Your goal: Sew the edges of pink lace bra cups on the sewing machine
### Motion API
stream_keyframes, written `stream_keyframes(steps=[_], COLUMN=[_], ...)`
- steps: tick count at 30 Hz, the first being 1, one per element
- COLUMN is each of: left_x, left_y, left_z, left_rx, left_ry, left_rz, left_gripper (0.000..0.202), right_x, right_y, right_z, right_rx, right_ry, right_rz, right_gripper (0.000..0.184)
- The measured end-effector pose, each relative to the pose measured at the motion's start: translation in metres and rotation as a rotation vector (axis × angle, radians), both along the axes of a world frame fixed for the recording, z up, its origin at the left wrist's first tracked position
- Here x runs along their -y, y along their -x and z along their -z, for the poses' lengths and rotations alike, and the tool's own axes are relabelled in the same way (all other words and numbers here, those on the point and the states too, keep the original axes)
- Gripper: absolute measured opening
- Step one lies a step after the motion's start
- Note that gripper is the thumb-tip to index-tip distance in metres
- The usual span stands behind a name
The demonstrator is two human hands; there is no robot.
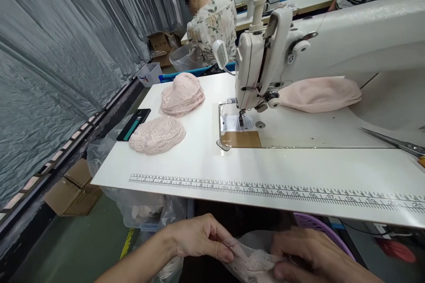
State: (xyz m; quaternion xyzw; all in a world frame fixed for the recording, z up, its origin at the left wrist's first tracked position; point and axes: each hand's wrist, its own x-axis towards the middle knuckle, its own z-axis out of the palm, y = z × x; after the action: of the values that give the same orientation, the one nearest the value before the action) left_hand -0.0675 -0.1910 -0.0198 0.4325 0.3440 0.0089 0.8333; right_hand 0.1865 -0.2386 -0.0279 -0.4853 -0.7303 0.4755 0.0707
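Item: lace piece (pixel 254 261), qty 1. Pale pink, thin, partly see-thru; openwork pattern thru the middle, w/ a sheer whitish part rising behind it nr. your R hand (pixel 310 252). Soft, creased, drawn out btwn your 2 hands; bottom cut off by the frame, full outline unclear. Loc.: in front of you, below the near edge of the tabletop (pixel 199 159).

Grip: your L hand (pixel 204 239) pinches one end btwn thumb & fingers; your R hand, blurred, has its fingers curled round the other end.

Also on tabletop, to your left: front lace stack (pixel 157 135), pale pink, scalloped edge; rear lace stack (pixel 182 96), same col., domed, layers showing at rim. Dark flat case (pixel 134 124) w/ green band, just beside front stack.

To your right: white sewing machine (pixel 338 37), smooth pink fabric pile (pixel 320 93) under its arm; scissors (pixel 395 140) far right.
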Motion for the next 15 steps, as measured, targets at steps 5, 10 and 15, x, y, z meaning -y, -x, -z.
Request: stream_keyframes(steps=[5,10,15], left_x=[-0.003,-0.003,0.000], left_y=[-0.002,0.001,0.012], left_z=[-0.001,-0.011,-0.017], left_rx=[-0.022,-0.016,-0.098], left_ry=[-0.086,-0.181,-0.281], left_rz=[0.092,0.125,0.029], left_gripper=[0.048,0.047,0.030], right_x=[-0.016,-0.031,-0.023], right_y=[0.009,0.030,0.028], right_z=[-0.008,-0.004,0.004], right_rx=[-0.207,-0.337,-0.214], right_ry=[0.059,0.166,0.277], right_rz=[-0.050,-0.210,-0.079], right_gripper=[0.034,0.070,0.046])
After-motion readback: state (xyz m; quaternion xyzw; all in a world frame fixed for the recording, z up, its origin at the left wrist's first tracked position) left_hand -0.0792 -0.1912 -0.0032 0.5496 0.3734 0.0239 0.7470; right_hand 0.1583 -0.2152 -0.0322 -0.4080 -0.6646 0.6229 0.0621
